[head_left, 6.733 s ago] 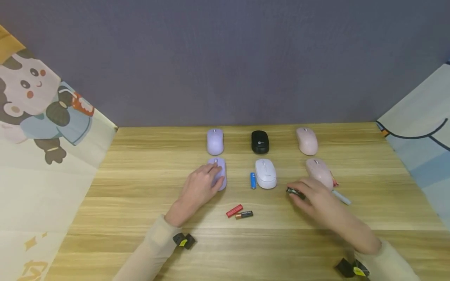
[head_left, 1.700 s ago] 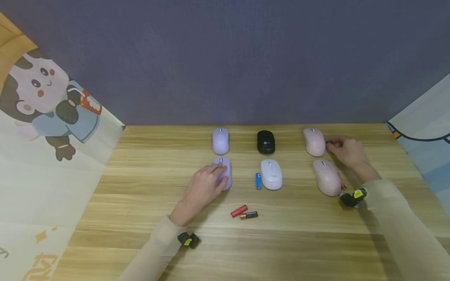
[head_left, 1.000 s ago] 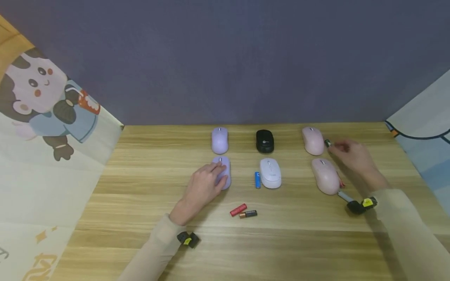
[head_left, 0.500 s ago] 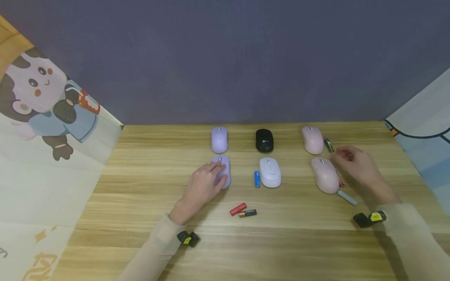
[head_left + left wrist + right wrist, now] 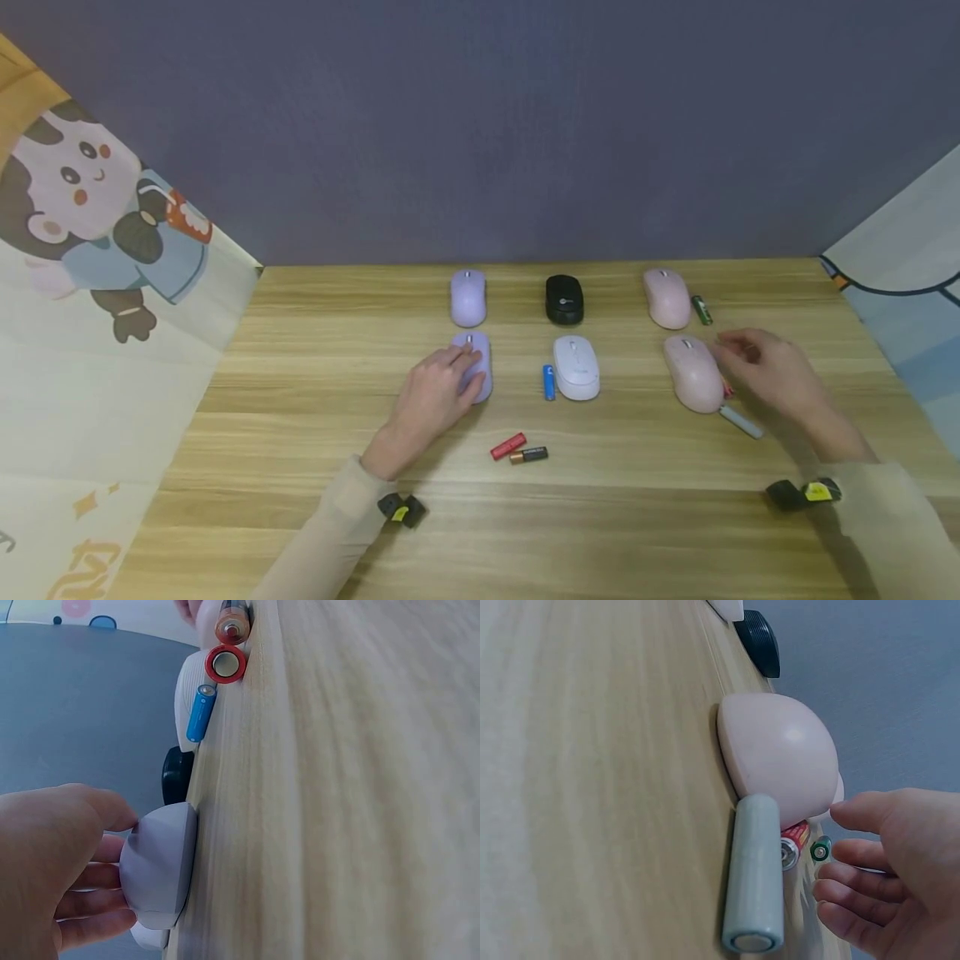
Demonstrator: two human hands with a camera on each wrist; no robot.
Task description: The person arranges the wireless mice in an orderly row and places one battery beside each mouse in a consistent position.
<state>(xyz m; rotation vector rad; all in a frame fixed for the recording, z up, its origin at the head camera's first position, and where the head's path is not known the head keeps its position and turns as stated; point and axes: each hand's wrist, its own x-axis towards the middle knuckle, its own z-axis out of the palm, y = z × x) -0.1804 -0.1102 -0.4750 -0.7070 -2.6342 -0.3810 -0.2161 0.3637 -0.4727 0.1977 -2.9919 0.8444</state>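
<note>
My left hand (image 5: 433,392) rests on the near lavender mouse (image 5: 480,375), its thumb and fingers lying loosely over it. In the left wrist view, the same mouse's pale end (image 5: 157,862) shows beside the fingers. At the right, my right hand (image 5: 776,375) hovers by the near pink mouse (image 5: 693,375), fingers loosely bent and holding nothing. A red battery (image 5: 793,844) lies partly hidden behind that mouse, and a grey battery (image 5: 754,877) lies in front of it. Farther back, a green battery (image 5: 702,310) lies next to the far pink mouse (image 5: 667,298).
A far lavender mouse (image 5: 468,298) and a black mouse (image 5: 565,300) stand along the back. The white mouse (image 5: 577,368) has a blue battery (image 5: 549,382) at its left. Nearer, a red battery (image 5: 508,446) and a black-and-copper battery (image 5: 529,455) lie on the wooden table (image 5: 420,550).
My right hand carried the green battery from beside the white mouse to the far pink mouse, let it go there and drew back toward the near pink mouse. The left hand stayed in place.
</note>
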